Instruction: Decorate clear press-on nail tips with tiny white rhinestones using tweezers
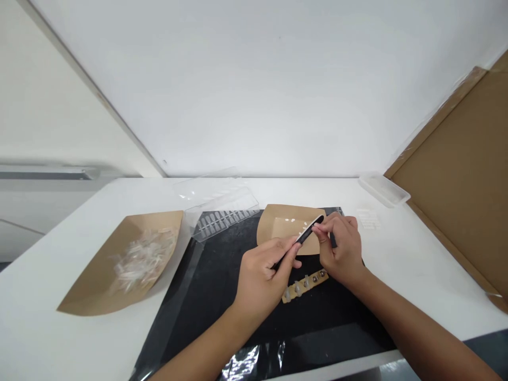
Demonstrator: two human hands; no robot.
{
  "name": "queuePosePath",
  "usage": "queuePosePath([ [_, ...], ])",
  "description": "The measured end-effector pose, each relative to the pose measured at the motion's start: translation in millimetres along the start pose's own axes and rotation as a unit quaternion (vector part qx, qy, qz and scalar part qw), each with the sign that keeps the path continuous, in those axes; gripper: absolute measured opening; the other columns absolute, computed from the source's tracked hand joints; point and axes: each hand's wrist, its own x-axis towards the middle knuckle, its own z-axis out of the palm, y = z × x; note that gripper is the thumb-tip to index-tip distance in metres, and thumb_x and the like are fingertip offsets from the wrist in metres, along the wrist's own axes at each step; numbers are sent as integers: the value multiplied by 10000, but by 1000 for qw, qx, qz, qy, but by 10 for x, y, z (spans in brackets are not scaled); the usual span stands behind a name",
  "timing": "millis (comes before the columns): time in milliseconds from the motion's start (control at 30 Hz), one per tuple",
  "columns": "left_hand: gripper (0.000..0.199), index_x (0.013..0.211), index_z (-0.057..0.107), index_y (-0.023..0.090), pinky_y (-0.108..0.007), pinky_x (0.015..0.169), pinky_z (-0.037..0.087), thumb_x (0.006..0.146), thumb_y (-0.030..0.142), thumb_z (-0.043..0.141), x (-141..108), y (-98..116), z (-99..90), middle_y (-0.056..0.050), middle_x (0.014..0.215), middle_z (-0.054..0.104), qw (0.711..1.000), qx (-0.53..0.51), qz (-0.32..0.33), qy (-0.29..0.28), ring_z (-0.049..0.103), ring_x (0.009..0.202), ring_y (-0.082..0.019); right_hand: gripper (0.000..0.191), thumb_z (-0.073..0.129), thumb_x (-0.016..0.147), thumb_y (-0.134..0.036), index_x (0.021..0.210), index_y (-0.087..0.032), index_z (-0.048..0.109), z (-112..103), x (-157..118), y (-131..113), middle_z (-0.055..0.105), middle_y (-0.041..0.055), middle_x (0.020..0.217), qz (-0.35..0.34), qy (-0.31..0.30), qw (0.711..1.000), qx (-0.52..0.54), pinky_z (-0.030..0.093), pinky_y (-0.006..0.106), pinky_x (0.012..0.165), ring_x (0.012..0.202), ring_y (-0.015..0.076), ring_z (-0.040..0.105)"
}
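Observation:
My left hand (262, 272) is closed around a black nail file (310, 230) with a pale edge, which slants up to the right. Thumb and fingers of my right hand (342, 246) are pinched together against the file's upper end; whatever small piece they hold is hidden. Beneath my hands lies a tan strip (291, 294) carrying several round metal studs, some with clear nail tips on them. Just behind, a brown paper tray (270, 241) contains several small white nail tips. A black mat (222, 275) spreads under the work.
On the left, a larger brown paper tray (93, 278) holds a heap of clear plastic pieces. An open clear case (226, 216) with rows of nail tips rests at the mat's back-left corner. A translucent container (383, 190) and a cardboard box (460, 174) stand at right.

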Motion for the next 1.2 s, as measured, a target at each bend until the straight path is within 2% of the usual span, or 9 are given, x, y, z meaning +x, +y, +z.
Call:
queuePosePath([
  [100,174,1007,835,203,-245,653,634,997,200,662,9,-4,2,-21,828,826,1000,5,4,4,767,631,-143,184,606,1018,-151,889,-234,503,16,10,-23,643,-22,761,-21,-32,999,11,355,391,738,685,152,620],
  [233,173,1021,830,205,-258,682,633,999,197,658,16,-22,5,-9,767,813,999,23,20,16,784,686,-163,195,595,1029,-168,882,-236,487,37,29,-24,639,-18,770,-7,-15,1000,-17,343,393,738,686,154,617],
  [400,186,954,829,208,-251,652,623,1003,195,650,15,-10,3,-8,774,812,999,35,32,22,776,666,-155,211,582,1027,-163,859,-237,478,28,44,-38,652,-13,762,-26,-57,998,2,330,388,723,668,158,604],
  [567,174,993,831,195,-255,693,641,998,186,658,7,-12,5,-17,768,818,999,39,24,24,791,703,-167,217,608,1009,-144,863,-235,475,28,52,-2,658,-17,769,-21,-9,999,-46,321,396,744,676,157,622],
  [700,182,1002,831,193,-247,664,643,1004,198,649,3,-20,-4,-25,805,828,999,39,13,21,782,662,-156,226,591,1022,-156,854,-237,465,48,32,-32,673,-8,775,-32,-47,998,-30,320,398,718,663,155,610],
  [867,181,992,837,203,-255,684,648,1001,207,656,10,-2,-28,-15,775,821,998,48,16,22,788,687,-164,214,600,1018,-147,866,-234,479,42,50,-43,687,-8,797,-16,-6,997,-75,314,406,734,657,148,590],
  [1000,169,996,834,195,-233,662,628,989,182,667,20,-9,-29,-2,770,817,999,45,16,19,760,619,-132,241,591,1023,-155,844,-237,452,46,45,-43,662,-17,751,-46,-54,997,-41,313,393,711,641,152,586],
  [1133,165,938,837,196,-243,708,635,984,197,678,21,-21,-25,3,731,809,999,44,7,22,790,699,-158,235,602,1020,-162,844,-234,464,54,48,-29,675,-8,774,-26,-18,997,-76,302,393,718,644,154,591],
  [1200,164,948,837,194,-245,684,632,984,206,678,18,-25,-24,5,723,807,999,41,-1,23,785,670,-157,235,586,1029,-170,840,-236,462,56,49,-20,670,-7,768,-22,-30,997,-62,305,390,718,650,158,593],
])
